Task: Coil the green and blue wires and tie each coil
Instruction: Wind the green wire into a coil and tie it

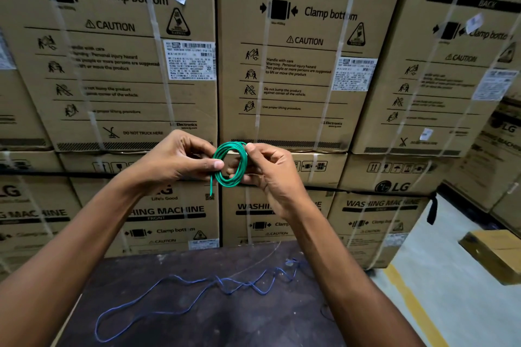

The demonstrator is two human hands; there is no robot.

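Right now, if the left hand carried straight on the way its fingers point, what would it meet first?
The green wire coil it already pinches, then almost at once the right hand gripping the coil's far side. Depth between them is unclear.

I see a dark, scuffed desk (214, 324) at the near edge of my view. On it lies the blue wire (197, 287), uncoiled, running in loose kinks from a long loop at near left to a tangled end at far right.
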